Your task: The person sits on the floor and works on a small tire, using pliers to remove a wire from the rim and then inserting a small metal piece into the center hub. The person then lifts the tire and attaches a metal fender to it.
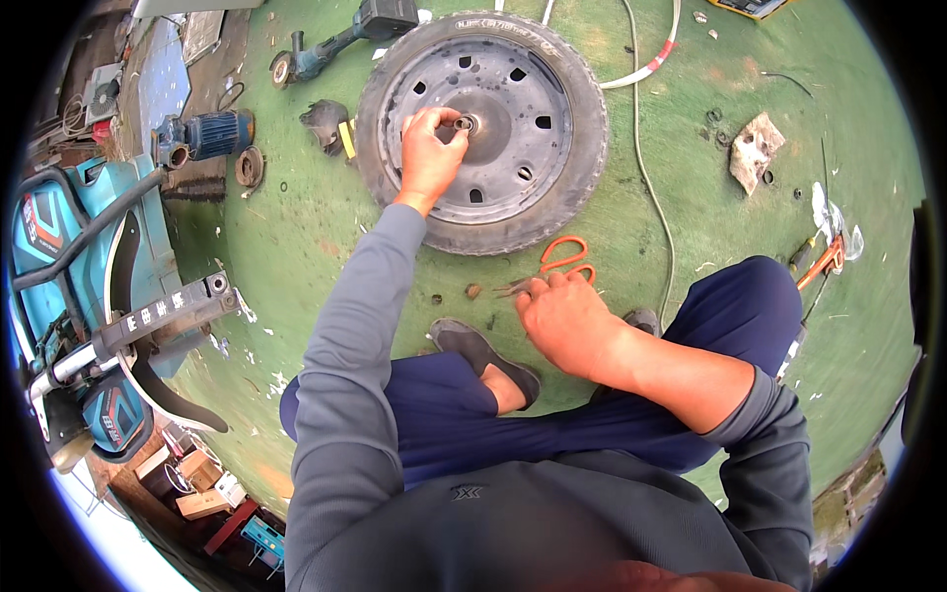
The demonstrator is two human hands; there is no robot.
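My left hand (430,156) pinches a small metal piece (464,122) at the centre of a black rubber-tyred wheel (533,212) lying flat on the floor. Its grey rim has several slots. My right hand (568,322) is closed just below the wheel, over orange-handled scissors (564,245) whose blades point left; whether it grips them or something else is hidden. Small round parts (473,291) lie left of that hand.
A blue grinder (335,49), blue motor (212,133) and large turquoise machine (39,247) are on the left. A pale cable (639,148), stained rag (755,153), rings (722,138) and orange-handled tool (824,261) lie on the right of the green floor (710,217).
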